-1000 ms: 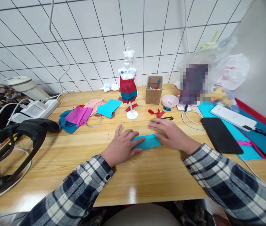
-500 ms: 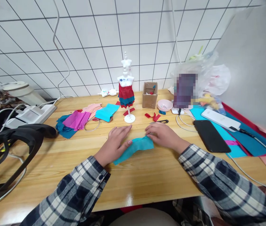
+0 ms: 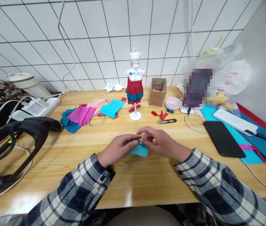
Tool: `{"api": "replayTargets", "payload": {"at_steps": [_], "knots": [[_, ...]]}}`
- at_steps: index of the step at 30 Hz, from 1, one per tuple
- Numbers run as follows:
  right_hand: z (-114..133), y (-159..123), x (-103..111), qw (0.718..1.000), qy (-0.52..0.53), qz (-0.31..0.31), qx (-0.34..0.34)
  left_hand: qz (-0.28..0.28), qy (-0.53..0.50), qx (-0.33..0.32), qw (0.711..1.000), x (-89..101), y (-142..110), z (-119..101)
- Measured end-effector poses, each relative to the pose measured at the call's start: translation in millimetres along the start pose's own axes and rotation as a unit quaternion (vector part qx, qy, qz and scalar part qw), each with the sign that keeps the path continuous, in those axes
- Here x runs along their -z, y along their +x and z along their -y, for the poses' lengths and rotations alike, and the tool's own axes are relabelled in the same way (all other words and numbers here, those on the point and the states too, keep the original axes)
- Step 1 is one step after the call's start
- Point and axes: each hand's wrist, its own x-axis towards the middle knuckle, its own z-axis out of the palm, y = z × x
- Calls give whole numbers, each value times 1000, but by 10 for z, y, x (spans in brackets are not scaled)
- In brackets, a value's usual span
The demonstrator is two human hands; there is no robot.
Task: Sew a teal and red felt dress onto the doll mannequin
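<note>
Between my hands, just above the wooden table, is a small turquoise piece of fabric (image 3: 139,151), bunched along its upper edge with a flap hanging below. My left hand (image 3: 121,147) pinches its left side between thumb and fingers. Thumb and index finger of my right hand (image 3: 158,142) are closed on the top right edge. Behind them stands a white miniature dress form (image 3: 135,74) on a round base, wearing a layered red and blue skirt (image 3: 135,91). Thread snips (image 3: 167,121) lie beyond my right hand, beside red scraps (image 3: 160,114).
Folded fabric pieces (image 3: 81,114) lie back left, near a power strip (image 3: 38,108) and a black headset-like frame (image 3: 17,150). A cardboard box (image 3: 157,92), pink bowl (image 3: 173,103), black phone (image 3: 224,139), white power bank (image 3: 235,121) and cables stand or lie to the right.
My hands have come closer together, and the turquoise strip, spread out before, is now gathered between them. The snips, partly covered earlier, show fully. The view has shifted slightly.
</note>
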Motion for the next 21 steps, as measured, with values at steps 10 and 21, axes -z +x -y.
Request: {"api": "replayTargets", "payload": {"at_steps": [10, 21], "knots": [[-22, -38, -50, 978, 177, -50, -102, -7, 40, 26, 999, -97, 64, 43], [-127, 41, -73, 810, 428, -339, -215, -186, 148, -206, 949, -129, -146, -81]]}}
